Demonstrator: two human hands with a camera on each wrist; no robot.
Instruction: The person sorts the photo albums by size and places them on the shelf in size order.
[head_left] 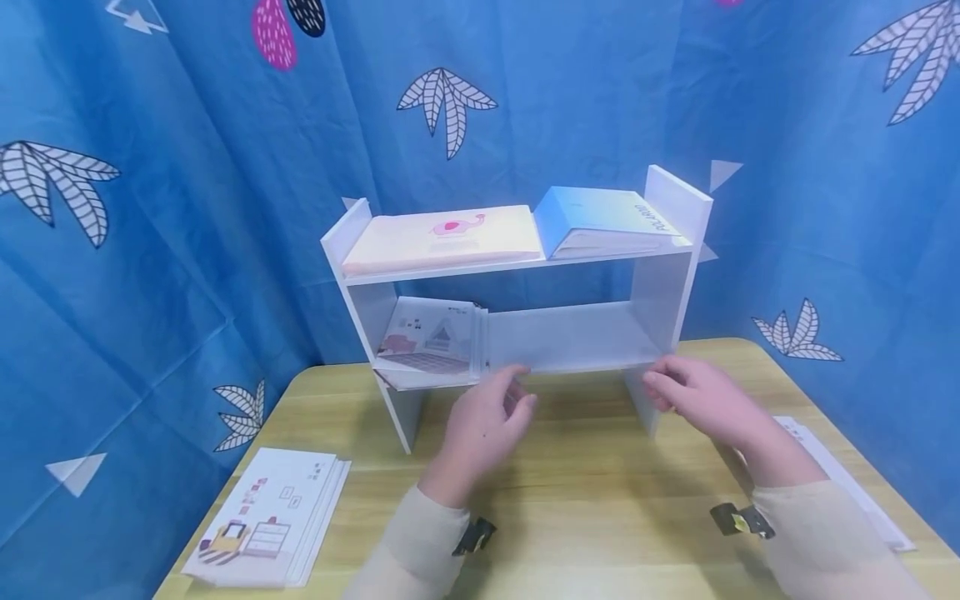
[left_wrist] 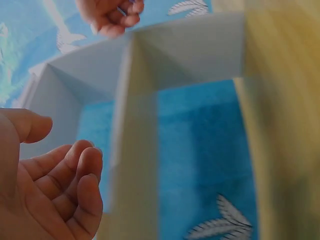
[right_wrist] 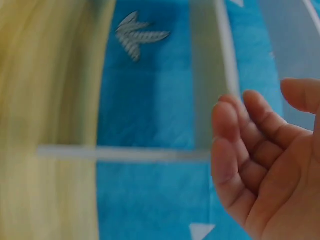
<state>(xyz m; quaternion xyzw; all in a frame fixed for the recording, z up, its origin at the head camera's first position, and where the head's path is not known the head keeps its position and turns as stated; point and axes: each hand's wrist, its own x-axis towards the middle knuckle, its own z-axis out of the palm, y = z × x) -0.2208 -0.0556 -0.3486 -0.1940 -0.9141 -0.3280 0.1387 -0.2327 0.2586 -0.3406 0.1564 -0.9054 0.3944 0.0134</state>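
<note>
1. Worktop (head_left: 570,517), near left corner: booklet stack (head_left: 258,521), vehicle drawing on top cover, lying flat along the left edge. Head view only.
2. White shelf (head_left: 678,217), two tiers, stands toward worktop's far edge. Wrist views add its boards from close up, with blue curtain (head_left: 525,100) seen through the openings.
3. Lower tier, left end: several white booklets (head_left: 431,337), overlapping, leaning back, front one printed with a drawing. Seen in head view, not made out in either wrist view.
4. Upper tier, left part: pale pink book (head_left: 450,242) with elephant, lying flat.
5. Left hand (head_left: 483,425) in front of lower tier, just beside the white booklets' right edge. Fingers loosely bent; left wrist view shows the palm side, a gap between thumb and fingers, nothing held.
6. Upper tier, right part: blue book (head_left: 600,212) marked POLAROID, thick, beside the pink one.
7. Right hand (head_left: 701,396) at shelf's right side panel; contact, cannot tell. Fingers relaxed, slightly curved, nothing held; right wrist view shows the palm. Left wrist view also catches this hand at its top.
8. Worktop's right edge: white flat item (head_left: 847,492), partly behind the right forearm.
</note>
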